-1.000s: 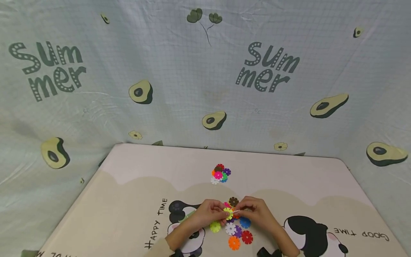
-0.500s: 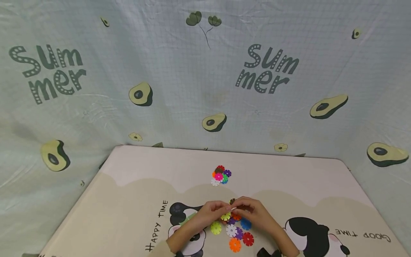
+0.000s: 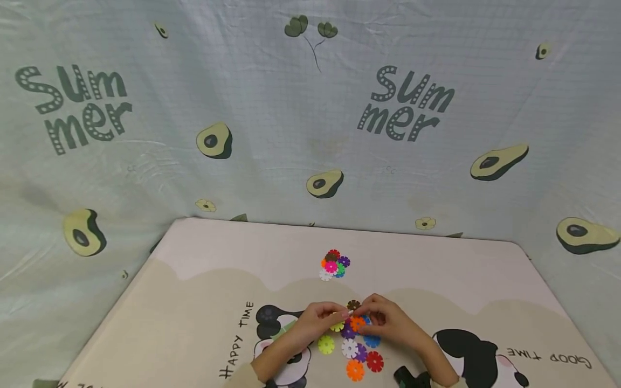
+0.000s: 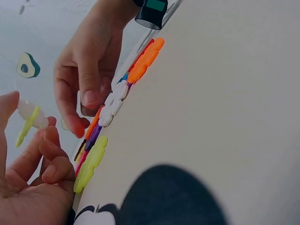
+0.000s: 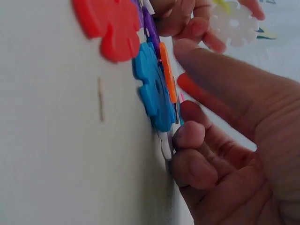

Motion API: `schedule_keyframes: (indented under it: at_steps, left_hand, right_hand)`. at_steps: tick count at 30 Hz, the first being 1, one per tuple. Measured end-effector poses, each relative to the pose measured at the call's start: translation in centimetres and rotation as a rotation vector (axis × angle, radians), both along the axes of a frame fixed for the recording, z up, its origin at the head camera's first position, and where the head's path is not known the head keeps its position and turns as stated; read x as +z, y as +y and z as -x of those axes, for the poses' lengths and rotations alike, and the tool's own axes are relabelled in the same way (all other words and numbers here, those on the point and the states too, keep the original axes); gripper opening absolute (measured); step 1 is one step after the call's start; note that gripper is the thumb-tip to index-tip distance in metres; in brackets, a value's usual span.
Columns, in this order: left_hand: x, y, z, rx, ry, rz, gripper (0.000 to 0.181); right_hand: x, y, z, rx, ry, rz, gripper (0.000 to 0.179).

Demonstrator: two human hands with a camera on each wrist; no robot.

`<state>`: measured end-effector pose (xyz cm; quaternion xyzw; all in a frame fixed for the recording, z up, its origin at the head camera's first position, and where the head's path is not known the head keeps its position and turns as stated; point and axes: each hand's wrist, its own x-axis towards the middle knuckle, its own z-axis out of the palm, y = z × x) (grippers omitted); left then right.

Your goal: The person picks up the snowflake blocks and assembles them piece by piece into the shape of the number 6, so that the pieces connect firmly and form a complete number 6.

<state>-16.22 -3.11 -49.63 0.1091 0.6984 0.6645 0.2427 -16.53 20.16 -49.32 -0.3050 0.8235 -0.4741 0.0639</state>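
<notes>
My left hand (image 3: 316, 322) pinches a white notched plastic disc (image 5: 234, 24) between thumb and fingers. A yellow notched disc (image 4: 27, 126) is slotted crosswise into it, both held off the table. Close by on the right, my right hand (image 3: 392, 322) hovers at the loose pile with thumb and index apart and nothing between them. Below its fingers lie an orange disc (image 3: 357, 323) and a blue disc (image 5: 154, 86). In the right wrist view, the curled lower fingers are close to the pile; whether they touch it I cannot tell.
Around the hands lie loose discs: yellow-green (image 3: 326, 344), white (image 3: 350, 348), red (image 3: 374, 361), orange (image 3: 355, 370) and brown (image 3: 353, 305). Farther back sits a small multicoloured cluster of discs (image 3: 331, 267). The table (image 3: 204, 302) has a printed cover; a patterned curtain (image 3: 271, 108) hangs behind.
My right hand has let go of the white disc and shifted slightly right over the pile, uncovering the orange disc. The left hand keeps the joined white and yellow discs, turned somewhat.
</notes>
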Motion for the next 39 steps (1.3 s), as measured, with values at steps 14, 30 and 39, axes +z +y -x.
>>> schedule_keyframes:
  at_steps: [14, 30, 39]
  left_hand:
    - [-0.3, -0.4, 0.1, -0.012, -0.056, -0.033, 0.037]
    - [-0.5, 0.0, 0.1, 0.009, -0.058, -0.031, 0.037]
    - [-0.4, 0.0, 0.2, 0.001, -0.053, -0.023, 0.037]
  right_hand:
    - [-0.5, -0.2, 0.0, -0.062, -0.001, -0.07, 0.015]
    - [0.7, -0.2, -0.1, -0.283, -0.36, 0.08, 0.029]
    - [1.2, -0.3, -0.3, -0.262, -0.468, 0.179, 0.031]
